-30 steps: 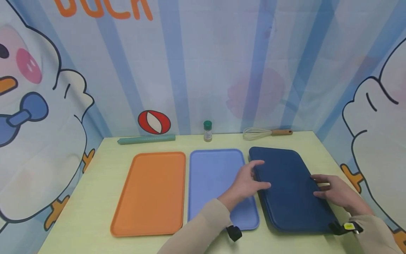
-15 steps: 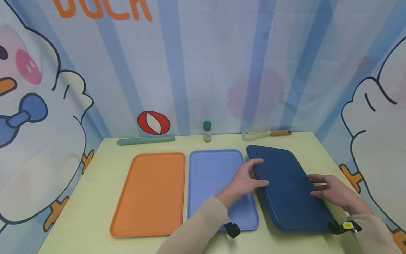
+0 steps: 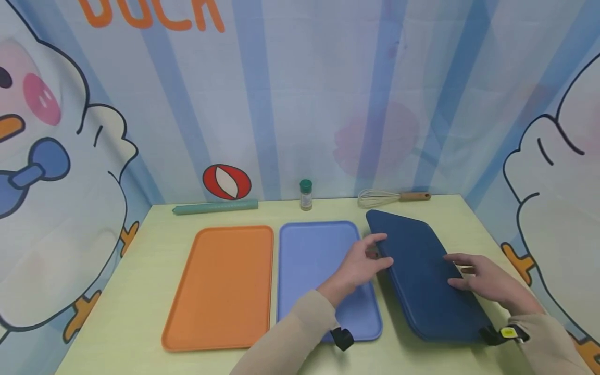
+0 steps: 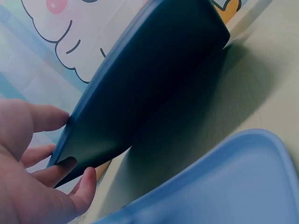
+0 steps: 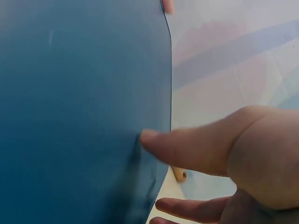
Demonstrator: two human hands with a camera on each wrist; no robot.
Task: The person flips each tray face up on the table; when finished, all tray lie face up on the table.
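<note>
A dark blue tray (image 3: 424, 281) tilts on the right side of the table, its left long edge raised and its right side low. My left hand (image 3: 357, 264) grips the raised edge, the thumb on one side and fingertips underneath in the left wrist view, where the shaded underside of the tray (image 4: 154, 79) shows. My right hand (image 3: 489, 278) holds the opposite long edge. Its thumb (image 5: 182, 147) lies on the upper face in the right wrist view, with other fingers past the edge. Just left of the raised tray lies a light blue tray (image 3: 314, 260), partly behind my left forearm.
An orange tray (image 3: 222, 286) lies flat on the left of the pale yellow table (image 3: 122, 291). Along the back are a green stick-like item (image 3: 215, 207), a small green-capped jar (image 3: 306, 195) and a whisk (image 3: 394, 197) with a wooden handle. A printed curtain (image 3: 304, 104) stands behind.
The dark blue tray's left edge has risen, so it tilts more steeply. My right hand has shifted left with it, and my left hand slightly left and up.
</note>
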